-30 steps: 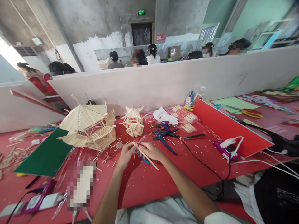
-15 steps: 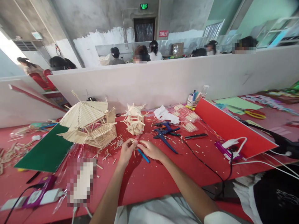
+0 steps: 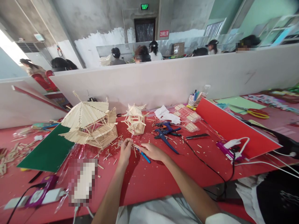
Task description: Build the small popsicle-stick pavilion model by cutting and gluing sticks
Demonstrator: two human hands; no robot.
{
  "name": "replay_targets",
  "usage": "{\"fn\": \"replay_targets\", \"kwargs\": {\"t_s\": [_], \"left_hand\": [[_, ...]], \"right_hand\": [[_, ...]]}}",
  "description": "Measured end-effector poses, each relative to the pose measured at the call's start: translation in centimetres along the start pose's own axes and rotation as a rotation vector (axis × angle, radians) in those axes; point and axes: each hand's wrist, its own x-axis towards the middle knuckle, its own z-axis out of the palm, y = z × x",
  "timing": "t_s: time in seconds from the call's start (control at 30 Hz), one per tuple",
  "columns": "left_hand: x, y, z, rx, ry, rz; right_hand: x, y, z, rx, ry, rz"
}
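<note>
My left hand point(image 3: 126, 149) is closed in a pinch at the middle of the red table, its fingertips on one end of a thin wooden stick point(image 3: 135, 145). The stick's other end meets the fingers of my right hand point(image 3: 152, 151), which are bent together around it. Below my right fingers lies a blue pen-shaped tool point(image 3: 145, 156), partly covered by the hand. A small stick pavilion point(image 3: 135, 119) stands just beyond my hands. To its left is a larger stick pavilion point(image 3: 90, 123) with a slatted roof.
Blue pliers-like cutters point(image 3: 166, 138) and a black-handled tool point(image 3: 197, 136) lie to the right. Packs of sticks point(image 3: 188, 116) are behind them. Stick offcuts litter the red table point(image 3: 140, 183). A green board point(image 3: 48, 151), a red board point(image 3: 233, 127) and power strips point(image 3: 42, 191) flank the space.
My hands have moved slightly apart, so the thin stick between them shows more. The view has shifted a little; the pavilions and tools stay put.
</note>
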Motion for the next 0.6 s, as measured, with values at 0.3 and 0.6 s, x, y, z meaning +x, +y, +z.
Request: {"fn": "replay_targets", "kwargs": {"t_s": [0.3, 0.6], "left_hand": [[1.1, 0.2, -2.3, -0.103, 0.164, -0.025], [2.4, 0.4, -4.6, 0.106, 0.143, 0.024]], "right_hand": [[-0.6, 0.5, -1.5, 0.066, -0.089, -0.003], [-1.0, -0.2, -2.0, 0.447, -0.005, 0.043]]}}
